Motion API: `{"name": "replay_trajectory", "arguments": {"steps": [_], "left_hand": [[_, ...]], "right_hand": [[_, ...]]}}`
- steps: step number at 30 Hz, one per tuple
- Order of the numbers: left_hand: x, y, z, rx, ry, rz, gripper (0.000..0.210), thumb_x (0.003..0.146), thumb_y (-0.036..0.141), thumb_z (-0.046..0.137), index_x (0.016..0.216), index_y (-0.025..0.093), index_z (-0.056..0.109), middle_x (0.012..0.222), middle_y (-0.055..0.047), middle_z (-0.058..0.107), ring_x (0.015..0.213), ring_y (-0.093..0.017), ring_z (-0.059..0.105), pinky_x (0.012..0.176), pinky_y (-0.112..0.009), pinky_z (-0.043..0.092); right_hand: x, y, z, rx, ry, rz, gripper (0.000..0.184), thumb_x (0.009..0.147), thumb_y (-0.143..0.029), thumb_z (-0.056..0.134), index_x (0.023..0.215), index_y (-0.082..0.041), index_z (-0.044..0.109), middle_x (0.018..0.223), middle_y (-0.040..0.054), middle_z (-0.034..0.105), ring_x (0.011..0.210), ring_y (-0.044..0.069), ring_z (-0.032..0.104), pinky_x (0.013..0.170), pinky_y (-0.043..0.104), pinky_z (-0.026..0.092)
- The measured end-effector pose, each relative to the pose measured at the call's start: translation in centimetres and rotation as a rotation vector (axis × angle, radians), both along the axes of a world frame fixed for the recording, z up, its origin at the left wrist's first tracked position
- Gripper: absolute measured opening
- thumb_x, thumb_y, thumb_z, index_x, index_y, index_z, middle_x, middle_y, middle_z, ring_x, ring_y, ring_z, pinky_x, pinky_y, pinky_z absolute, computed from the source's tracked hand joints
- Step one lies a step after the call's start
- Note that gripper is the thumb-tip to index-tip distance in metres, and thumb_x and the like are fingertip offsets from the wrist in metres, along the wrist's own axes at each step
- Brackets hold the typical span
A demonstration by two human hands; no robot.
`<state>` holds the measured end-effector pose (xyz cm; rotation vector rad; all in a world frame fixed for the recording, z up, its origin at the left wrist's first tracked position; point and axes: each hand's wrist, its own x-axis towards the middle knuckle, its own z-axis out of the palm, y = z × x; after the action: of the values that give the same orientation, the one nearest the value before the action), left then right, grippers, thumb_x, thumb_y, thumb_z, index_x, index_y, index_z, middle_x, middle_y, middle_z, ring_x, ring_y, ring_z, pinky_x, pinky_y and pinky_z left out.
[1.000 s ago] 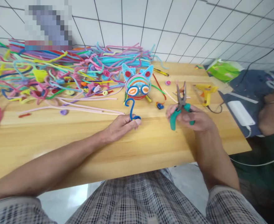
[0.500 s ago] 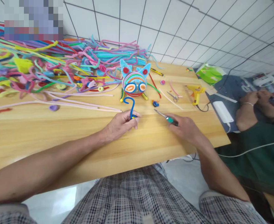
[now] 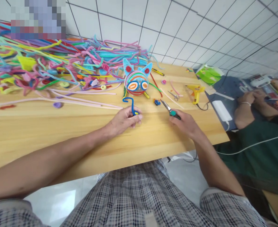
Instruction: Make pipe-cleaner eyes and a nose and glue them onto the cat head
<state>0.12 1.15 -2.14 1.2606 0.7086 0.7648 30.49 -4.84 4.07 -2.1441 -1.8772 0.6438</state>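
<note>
My left hand (image 3: 127, 119) is closed on a blue pipe cleaner (image 3: 132, 104). Its free end curls up into a hook, and a small coil with a yellow centre shows at my fingertips. In my right hand (image 3: 185, 124) are scissors (image 3: 170, 110) with green and black handles, their metal blades pointing up and left. Just left of the blade tips lies a small blue and orange coil (image 3: 157, 102). Beyond my hands stands a striped pipe-cleaner animal figure (image 3: 136, 80) with light blue ears, red ear centres and white-and-orange eyes ringed in blue.
A heap of coloured pipe cleaners (image 3: 58, 63) covers the back left of the wooden table (image 3: 82, 142). To the right lie small scissors (image 3: 175, 96), a yellow glue gun (image 3: 196, 92) and a white power adapter (image 3: 221, 110). Another person's arms (image 3: 245, 105) rest at far right.
My right hand has tilted the scissors more upright, and the blades are more plainly seen. My left hand has risen slightly with the blue pipe cleaner. The view has shifted a little.
</note>
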Motion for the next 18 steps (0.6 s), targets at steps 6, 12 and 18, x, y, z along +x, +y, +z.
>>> {"name": "replay_trajectory", "arguments": {"steps": [6,12,18], "left_hand": [[-0.3,0.2,-0.2,0.001,0.011,-0.002,0.048,0.081,0.046,0.090,0.109,0.018,0.064,0.079,0.000,0.076,0.054,-0.009,0.060,0.054,-0.022,0.050],[-0.4,-0.1,-0.6,0.062,0.065,0.057,0.046,0.086,0.051,0.088,0.109,0.018,0.066,0.076,0.000,0.075,0.055,-0.011,0.060,0.053,-0.023,0.049],[-0.2,-0.4,-0.1,0.071,0.060,0.057,0.040,0.087,0.048,0.084,0.107,0.018,0.065,0.072,0.001,0.072,0.053,-0.010,0.056,0.052,-0.022,0.044]], "right_hand": [[0.2,-0.3,-3.3,0.356,-0.083,0.079,0.027,0.097,-0.034,0.057,0.117,-0.022,0.072,0.124,0.0167,0.074,0.125,0.036,0.068,0.113,0.053,0.053],[-1.6,-1.8,-4.7,0.356,-0.037,0.228,0.039,0.100,-0.040,0.069,0.134,-0.022,0.069,0.141,0.0178,0.072,0.136,0.036,0.064,0.122,0.055,0.050],[7.9,-5.8,-3.6,0.420,-0.244,-0.271,0.046,0.095,-0.055,0.069,0.125,-0.021,0.074,0.132,0.0214,0.073,0.119,0.038,0.069,0.110,0.061,0.055]]}}
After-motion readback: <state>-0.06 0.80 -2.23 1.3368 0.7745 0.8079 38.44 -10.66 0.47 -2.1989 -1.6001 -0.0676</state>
